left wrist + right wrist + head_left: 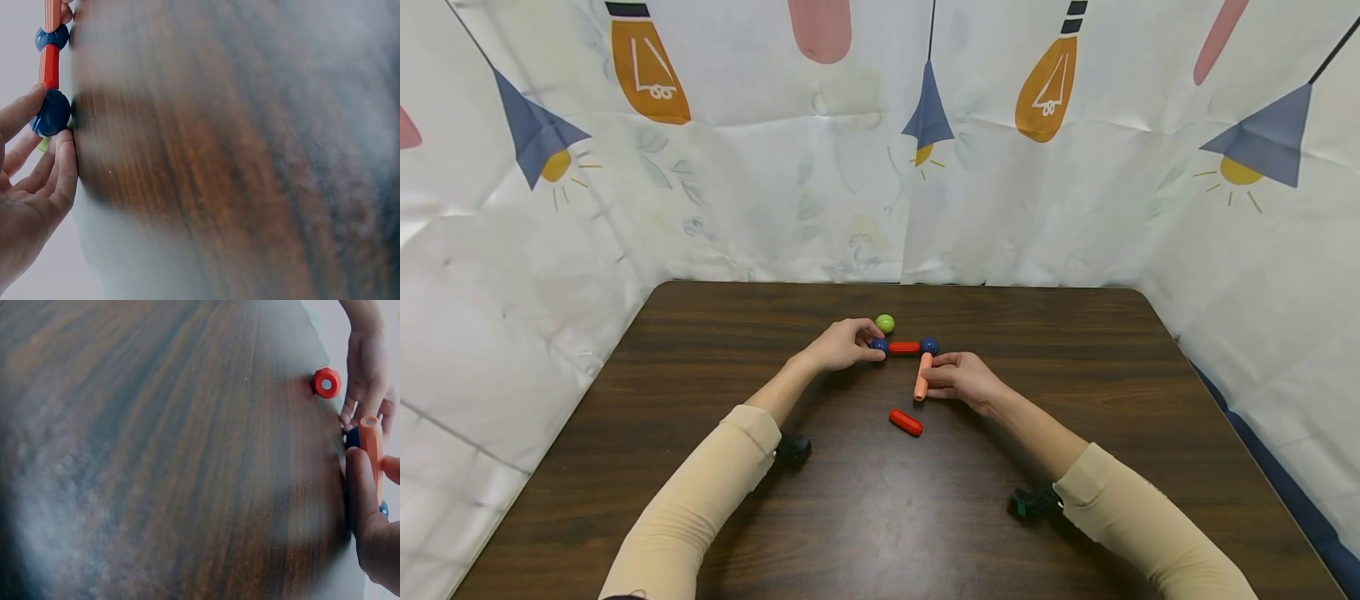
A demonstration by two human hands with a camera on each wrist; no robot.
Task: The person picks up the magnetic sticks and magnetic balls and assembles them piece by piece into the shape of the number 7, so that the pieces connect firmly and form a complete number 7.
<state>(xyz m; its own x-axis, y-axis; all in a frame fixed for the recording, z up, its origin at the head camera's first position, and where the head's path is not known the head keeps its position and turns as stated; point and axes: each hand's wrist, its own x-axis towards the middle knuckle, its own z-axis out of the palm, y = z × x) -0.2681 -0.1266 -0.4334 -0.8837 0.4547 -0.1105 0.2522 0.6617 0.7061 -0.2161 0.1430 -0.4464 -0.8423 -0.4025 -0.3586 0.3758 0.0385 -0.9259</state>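
My left hand [844, 344] pinches a dark blue ball [878, 345] between thumb and fingers; the left wrist view shows the same ball [51, 114] in the fingertips. A red rod [904, 347] joins it to a second blue ball [929, 345] on its right. My right hand [968, 382] grips an orange ribbed rod [922, 377], whose far end meets that second ball. In the right wrist view the orange rod [371, 450] lies between thumb and fingers, its near end showing a round metal-like disc.
A light green ball [885, 323] sits just behind the left blue ball. Nearer the camera, a loose red rod [906, 422] lies on the dark wooden table [880, 517]. Patterned white cloth [850, 208] hangs behind the table and at its sides.
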